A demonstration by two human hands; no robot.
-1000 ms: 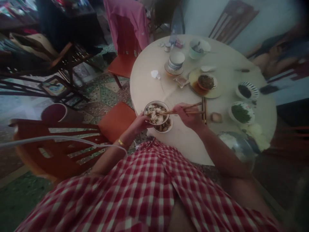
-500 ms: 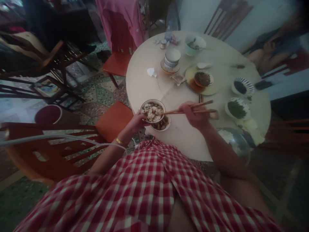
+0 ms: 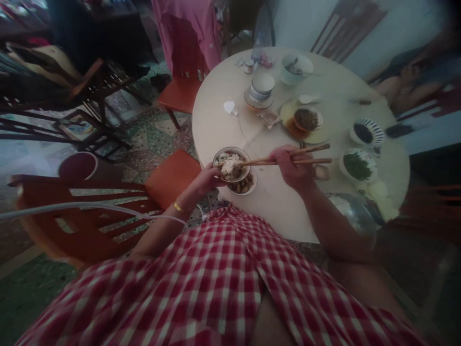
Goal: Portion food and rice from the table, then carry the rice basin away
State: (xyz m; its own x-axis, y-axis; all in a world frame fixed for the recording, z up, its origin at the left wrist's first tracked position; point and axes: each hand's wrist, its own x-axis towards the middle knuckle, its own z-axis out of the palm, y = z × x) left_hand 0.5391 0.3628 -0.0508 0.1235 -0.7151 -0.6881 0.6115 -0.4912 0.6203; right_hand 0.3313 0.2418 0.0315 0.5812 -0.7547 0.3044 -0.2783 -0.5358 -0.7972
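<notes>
My left hand (image 3: 207, 179) is closed around the near side of a rice bowl (image 3: 220, 156), holding it at the round table's near edge, just above a small dish of brown food (image 3: 245, 185). My right hand (image 3: 293, 167) grips a pair of wooden chopsticks (image 3: 277, 161). Their tips lie in the rice, with a clump of rice on them. A gold bangle (image 3: 178, 207) circles my left wrist.
The round pale table (image 3: 216, 125) carries stacked bowls (image 3: 261, 87), a plate with dark food (image 3: 307, 119), two dishes of greens (image 3: 358, 166), a striped dish (image 3: 367, 133) and a metal pot of rice (image 3: 351, 216). Orange chairs (image 3: 169, 175) stand to the left. Another person (image 3: 406, 81) lies at the far right.
The chopstick tips have gathered a clump of rice in the bowl and my right hand has tilted slightly. The bowl stays in my left hand.
</notes>
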